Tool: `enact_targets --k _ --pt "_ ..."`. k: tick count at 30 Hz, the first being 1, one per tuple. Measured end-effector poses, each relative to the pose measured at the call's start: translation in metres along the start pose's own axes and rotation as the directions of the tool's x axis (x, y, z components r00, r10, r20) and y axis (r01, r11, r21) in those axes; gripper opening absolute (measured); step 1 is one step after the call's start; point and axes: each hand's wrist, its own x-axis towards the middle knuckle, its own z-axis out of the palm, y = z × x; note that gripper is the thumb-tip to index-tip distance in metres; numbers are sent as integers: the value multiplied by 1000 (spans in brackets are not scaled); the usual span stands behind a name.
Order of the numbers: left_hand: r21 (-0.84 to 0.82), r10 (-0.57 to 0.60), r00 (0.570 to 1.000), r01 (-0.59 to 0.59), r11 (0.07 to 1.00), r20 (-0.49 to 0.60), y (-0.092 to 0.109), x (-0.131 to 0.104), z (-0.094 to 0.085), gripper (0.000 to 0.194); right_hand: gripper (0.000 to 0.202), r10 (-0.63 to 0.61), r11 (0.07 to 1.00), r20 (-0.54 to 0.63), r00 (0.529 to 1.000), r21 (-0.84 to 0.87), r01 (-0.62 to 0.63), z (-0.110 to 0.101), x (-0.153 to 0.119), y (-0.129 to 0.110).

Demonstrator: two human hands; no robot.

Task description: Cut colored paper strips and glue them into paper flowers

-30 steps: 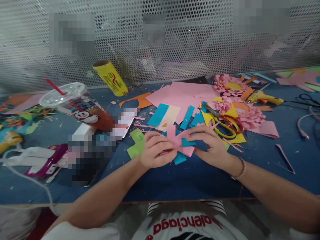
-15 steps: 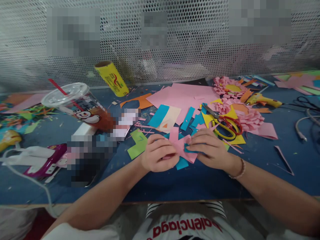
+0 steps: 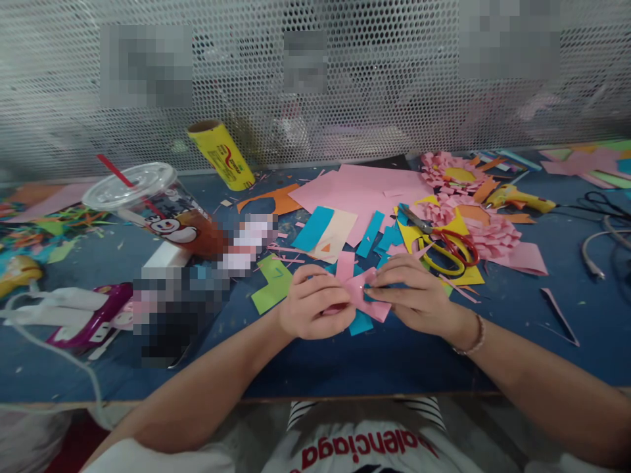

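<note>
Between my hands is a pink paper piece (image 3: 346,265) with several petal-like strips, over a blue paper piece (image 3: 362,323). My left hand (image 3: 318,303) is closed on the left side of the pink paper, its fingers curled. My right hand (image 3: 418,292) pinches at the right side of the pink paper, thumb hidden under the fingers. A green paper scrap (image 3: 270,284) lies left of my left hand. Beyond my right hand rest scissors (image 3: 451,248) with red and yellow handles, on yellow paper (image 3: 476,274).
Pink sheets (image 3: 374,180) and ruffled pink paper flowers (image 3: 493,230) lie at the back, near a yellow glue gun (image 3: 522,198) with its cable. Leftward stand a lidded drink cup (image 3: 172,220) and a yellow tube (image 3: 224,157). A perforated metal panel (image 3: 374,118) rises behind the table.
My right fingers have shifted slightly at the pink paper, and a little less blue shows beside their tips. My left hand keeps its hold almost unmoved.
</note>
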Motion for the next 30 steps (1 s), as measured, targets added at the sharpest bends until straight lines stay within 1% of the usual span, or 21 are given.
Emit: enact_targets --k 4,6,8,9,11,13,15,17,18,20,21,22,24,25,26,27,28,29,30 --pt "-17 3 998 -4 1000 -55 0 4 2 15 36 51 999 2 999 7 -51 1 -1 -2" --pt "-13 -8 998 8 1000 -57 0 5 4 14 39 123 992 7 992 -17 -123 1 -2 -3" --pt "-13 -38 999 37 999 -26 0 4 6 12 43 221 973 0 975 -67 -221 3 -3 -3" --pt "-7 -61 998 61 998 7 0 4 7 11 44 268 959 -10 963 -95 -268 4 -3 -3" --pt "42 -131 985 127 991 115 0 3 10 11 44 332 933 -29 943 -137 -332 5 -2 -2" --pt "136 -207 947 177 975 248 -1 3 12 15 41 361 920 -39 932 -148 -363 7 -1 -2" --pt "238 -257 898 179 955 357 -3 4 13 19 36 400 910 -51 915 -94 -403 7 0 -1" --pt "298 -271 860 147 943 432 -3 5 12 22 29 484 874 -74 872 70 -480 7 1 0" --pt "309 -272 842 133 942 465 -3 6 12 23 25 543 833 -78 836 179 -524 7 2 0" --pt "295 -271 808 127 947 523 -1 8 11 26 18 658 711 -66 750 380 -591 7 3 3" --pt "271 -267 790 133 953 552 1 9 12 28 18 705 649 -55 707 451 -612 8 3 5" --pt "243 -264 774 146 959 575 3 9 12 34 18 740 597 -43 671 501 -627 8 2 7" --pt "180 -258 760 186 966 597 7 9 14 52 20 783 526 -34 621 568 -633 10 1 12" --pt "145 -253 763 208 967 595 8 8 16 58 21 796 500 -28 605 594 -630 11 0 14" --pt "112 -251 778 229 967 576 9 7 17 57 22 805 478 -22 593 617 -626 12 -1 15" --pt "79 -251 805 248 966 538 8 6 16 52 22 811 459 -14 585 636 -620 12 -2 16" --pt "49 -258 838 268 962 480 7 5 15 44 22 816 443 -7 579 651 -617 13 -3 17" --pt "25 -282 872 297 955 401 6 5 12 36 22 819 431 0 574 660 -615 13 -3 17" --pt "2 -318 895 334 942 312 4 5 8 29 22 822 423 3 569 666 -615 13 -3 17"
